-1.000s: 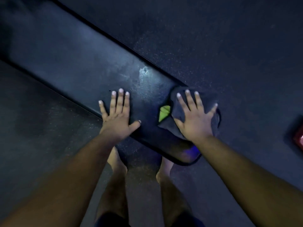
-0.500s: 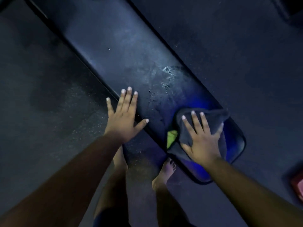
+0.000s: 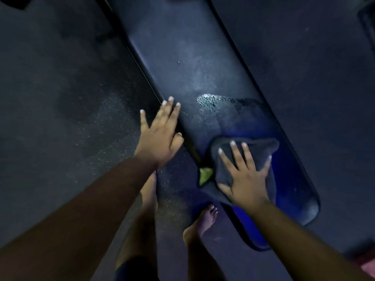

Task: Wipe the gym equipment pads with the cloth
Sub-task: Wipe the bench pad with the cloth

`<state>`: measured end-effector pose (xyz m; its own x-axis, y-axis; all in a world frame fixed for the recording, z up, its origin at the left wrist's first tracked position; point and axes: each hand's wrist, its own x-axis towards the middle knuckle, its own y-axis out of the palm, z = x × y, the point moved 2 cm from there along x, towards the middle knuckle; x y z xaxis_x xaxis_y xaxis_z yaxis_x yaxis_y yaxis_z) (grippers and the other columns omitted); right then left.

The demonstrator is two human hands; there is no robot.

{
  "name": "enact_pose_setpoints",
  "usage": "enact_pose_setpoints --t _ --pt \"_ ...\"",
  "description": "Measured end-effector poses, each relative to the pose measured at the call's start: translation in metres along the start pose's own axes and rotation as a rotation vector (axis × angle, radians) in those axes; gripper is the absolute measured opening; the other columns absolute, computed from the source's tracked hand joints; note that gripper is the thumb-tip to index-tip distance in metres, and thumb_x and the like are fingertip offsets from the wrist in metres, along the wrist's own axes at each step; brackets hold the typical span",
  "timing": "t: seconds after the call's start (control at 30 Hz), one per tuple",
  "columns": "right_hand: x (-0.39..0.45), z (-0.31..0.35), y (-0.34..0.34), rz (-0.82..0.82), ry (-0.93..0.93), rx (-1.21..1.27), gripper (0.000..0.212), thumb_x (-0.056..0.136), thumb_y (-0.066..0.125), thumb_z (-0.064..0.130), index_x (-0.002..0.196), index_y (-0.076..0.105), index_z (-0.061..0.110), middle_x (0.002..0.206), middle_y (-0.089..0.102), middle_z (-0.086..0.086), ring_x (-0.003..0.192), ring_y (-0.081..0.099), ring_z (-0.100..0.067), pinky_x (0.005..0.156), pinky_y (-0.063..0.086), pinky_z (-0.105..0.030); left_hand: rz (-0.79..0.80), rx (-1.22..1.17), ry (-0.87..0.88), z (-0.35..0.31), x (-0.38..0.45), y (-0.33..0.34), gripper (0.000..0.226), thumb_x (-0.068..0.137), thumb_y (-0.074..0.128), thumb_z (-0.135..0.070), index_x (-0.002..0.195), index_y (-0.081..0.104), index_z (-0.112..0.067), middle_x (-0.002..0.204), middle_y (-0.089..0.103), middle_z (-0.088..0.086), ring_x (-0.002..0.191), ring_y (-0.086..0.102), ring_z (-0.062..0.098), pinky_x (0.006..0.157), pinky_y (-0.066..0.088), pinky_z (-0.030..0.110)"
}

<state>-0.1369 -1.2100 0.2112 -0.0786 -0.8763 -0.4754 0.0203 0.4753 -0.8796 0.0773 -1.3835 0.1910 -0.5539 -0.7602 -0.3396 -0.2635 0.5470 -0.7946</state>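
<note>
A long dark padded bench runs from the top middle down to the lower right, with a wet shiny patch near its middle. A dark cloth with a yellow-green corner lies on the pad's near end. My right hand presses flat on the cloth, fingers spread. My left hand rests open on the pad's left edge, holding nothing.
Dark speckled rubber floor lies on both sides of the bench. My bare feet stand beside the pad's near end. A reddish object shows at the bottom right corner, and a dark shape at the top right.
The view has swung so the bench now runs more upright. My right hand with the cloth has slid from the pad's end edge further onto the pad. My left hand has shifted to the pad's left edge.
</note>
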Motion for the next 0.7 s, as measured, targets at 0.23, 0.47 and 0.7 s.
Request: enact_pose_setpoints --t 0.23,0.47,0.7 --pt "0.205 0.094 -0.087 -0.145 -0.137 0.038 0.088 0.087 0.043 0.072 0.161 0.005 0.045 0.173 -0.003 0.005 0.159 -0.003 -0.022 0.108 0.006 -0.084 -0.184 -0.369 -0.196 0.038 0.025 -0.031 0.078 0.094 0.028 -0.045 0.163 0.000 -0.021 0.172 -0.004 -0.005 0.157 -0.002 0.010 0.125 -0.004 0.054" --pt "0.063 0.008 -0.041 0.061 -0.010 0.023 0.098 0.072 0.049 0.069 0.161 0.020 0.040 0.172 0.009 0.003 0.157 0.015 -0.025 0.096 0.034 -0.080 0.013 -0.034 -0.059 0.049 0.059 -0.059 0.084 0.089 0.015 -0.058 0.163 0.004 -0.020 0.171 -0.010 0.001 0.158 -0.006 0.017 0.123 0.003 0.065" --pt "0.302 0.081 -0.134 -0.150 -0.062 0.070 0.081 0.089 0.037 0.070 0.160 0.006 0.047 0.173 -0.002 0.006 0.159 -0.003 -0.022 0.105 0.005 -0.087 -0.088 -0.048 -0.123 0.067 0.093 -0.072 0.080 0.093 0.021 -0.051 0.164 0.004 -0.018 0.172 -0.007 0.001 0.158 -0.005 0.018 0.123 -0.001 0.063"
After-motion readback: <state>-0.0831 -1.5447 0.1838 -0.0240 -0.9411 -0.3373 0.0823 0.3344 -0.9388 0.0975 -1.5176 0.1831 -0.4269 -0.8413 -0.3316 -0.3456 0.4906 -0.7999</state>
